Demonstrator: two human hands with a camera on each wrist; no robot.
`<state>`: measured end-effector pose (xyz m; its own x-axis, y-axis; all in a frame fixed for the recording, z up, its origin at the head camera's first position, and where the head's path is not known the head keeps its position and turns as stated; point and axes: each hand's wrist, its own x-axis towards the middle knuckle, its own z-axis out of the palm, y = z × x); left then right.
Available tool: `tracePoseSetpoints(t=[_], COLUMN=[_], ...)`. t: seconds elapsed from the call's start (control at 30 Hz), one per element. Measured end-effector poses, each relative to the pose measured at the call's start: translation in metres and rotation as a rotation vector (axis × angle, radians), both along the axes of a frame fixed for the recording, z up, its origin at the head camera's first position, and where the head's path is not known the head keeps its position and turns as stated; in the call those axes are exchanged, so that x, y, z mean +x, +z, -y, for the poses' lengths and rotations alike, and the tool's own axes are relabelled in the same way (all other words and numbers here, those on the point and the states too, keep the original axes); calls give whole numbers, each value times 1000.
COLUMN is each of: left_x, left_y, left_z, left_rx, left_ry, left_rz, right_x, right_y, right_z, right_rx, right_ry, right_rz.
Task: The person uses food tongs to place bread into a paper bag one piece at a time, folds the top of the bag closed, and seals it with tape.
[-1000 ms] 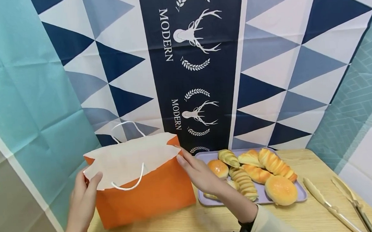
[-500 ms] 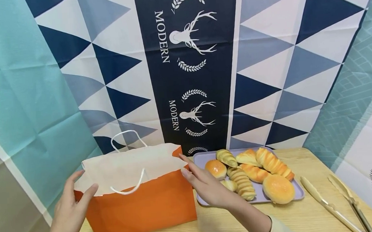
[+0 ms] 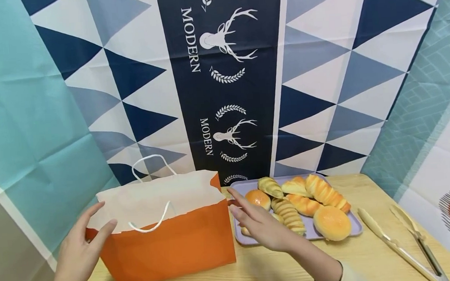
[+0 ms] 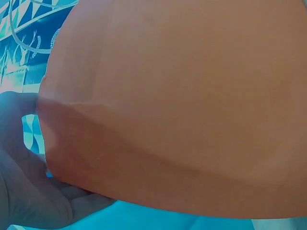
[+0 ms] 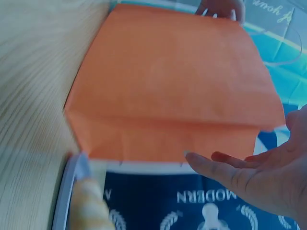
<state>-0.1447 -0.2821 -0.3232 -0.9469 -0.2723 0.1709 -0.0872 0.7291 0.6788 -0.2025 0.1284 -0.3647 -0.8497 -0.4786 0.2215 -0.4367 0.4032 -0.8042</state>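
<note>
An orange paper bag (image 3: 169,247) with a white inside and white cord handles stands upright on the table, its mouth spread wide. My left hand (image 3: 74,248) is at the bag's left end, thumb and index finger apart near the rim; in the left wrist view that hand (image 4: 33,187) lies along the bag's edge, some fingers partly hidden behind it. Beside the right end is my right hand (image 3: 263,226), fingers extended and a small gap from the paper. The right wrist view shows this hand (image 5: 268,177) with its fingers loose and holding nothing.
A lilac tray (image 3: 310,234) bearing several breads stands right of the bag, partly behind my right forearm. Metal tongs with pale tips (image 3: 394,244) lie at the table's right. A patterned cloth (image 3: 226,93) hangs behind.
Both hands have loosened from the bag's ends. The right fingers have moved off the rim to the right. The bag has come down flat on the table, somewhat nearer, and its mouth is wider.
</note>
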Motion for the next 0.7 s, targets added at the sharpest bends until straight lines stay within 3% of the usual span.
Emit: tracePoseSetpoints(t=[0.27, 0.5, 0.7], left_x=[-1, -3, -7], left_y=[4, 5, 2], left_z=[9, 13, 12], left_rx=[-49, -64, -30], left_ry=[-16, -38, -51], left_rz=[-7, 22, 73], right_x=[-14, -12, -2], right_y=[2, 7, -12], right_z=[-59, -139, -202], right_rx=[65, 277, 435], right_ry=[-117, -283, -425], right_rz=[-101, -257, -218])
